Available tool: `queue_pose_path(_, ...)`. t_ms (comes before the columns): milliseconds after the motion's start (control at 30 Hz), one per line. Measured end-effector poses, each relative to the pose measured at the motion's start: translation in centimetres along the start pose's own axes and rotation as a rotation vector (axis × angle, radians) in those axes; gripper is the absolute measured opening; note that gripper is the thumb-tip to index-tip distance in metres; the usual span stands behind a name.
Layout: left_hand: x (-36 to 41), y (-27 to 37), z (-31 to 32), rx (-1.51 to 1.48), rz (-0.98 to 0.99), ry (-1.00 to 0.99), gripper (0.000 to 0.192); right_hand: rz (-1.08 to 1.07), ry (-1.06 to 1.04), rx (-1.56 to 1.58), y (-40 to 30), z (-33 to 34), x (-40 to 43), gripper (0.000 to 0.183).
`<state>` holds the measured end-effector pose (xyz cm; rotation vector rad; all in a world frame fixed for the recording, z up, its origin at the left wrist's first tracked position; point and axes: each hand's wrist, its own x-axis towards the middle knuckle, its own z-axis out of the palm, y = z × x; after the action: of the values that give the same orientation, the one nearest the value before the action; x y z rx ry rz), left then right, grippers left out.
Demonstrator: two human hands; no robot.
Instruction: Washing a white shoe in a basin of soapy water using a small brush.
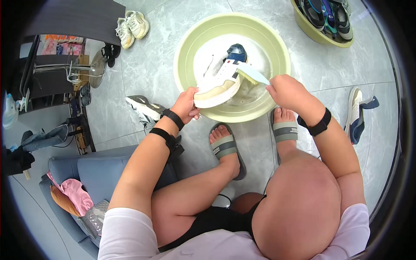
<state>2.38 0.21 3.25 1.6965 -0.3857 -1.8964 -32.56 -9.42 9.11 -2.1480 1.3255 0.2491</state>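
Note:
Over a pale green plastic basin on the floor, my left hand grips the toe end of a white and navy sneaker. The shoe is tilted on its side, its heel pointing away from me. In my right hand is the handle of a light blue scrubbing brush. Its yellowish bristles lie against or just beside the shoe's side; I cannot tell if they touch. White suds and cloudy water fill the basin's bottom.
A second basin holding several shoes stands at the far right. A similar white and navy sneaker lies on the right floor. Cream sneakers and a white-and-black sneaker are on the left. A blue sofa stands at lower left.

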Motion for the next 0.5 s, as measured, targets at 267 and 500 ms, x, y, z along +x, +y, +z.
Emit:
queue_pose_path(267,-0.4,0.2,0.6,0.021,0.011,0.005,0.043,0.124,0.035,-0.172,1.2,0.4,2.2,0.021)
queue_pose_path(500,-0.2,0.1,0.1,0.031,0.001,-0.007,0.043,-0.129,-0.114,-0.415,-0.9,2.4,4.2,0.021)
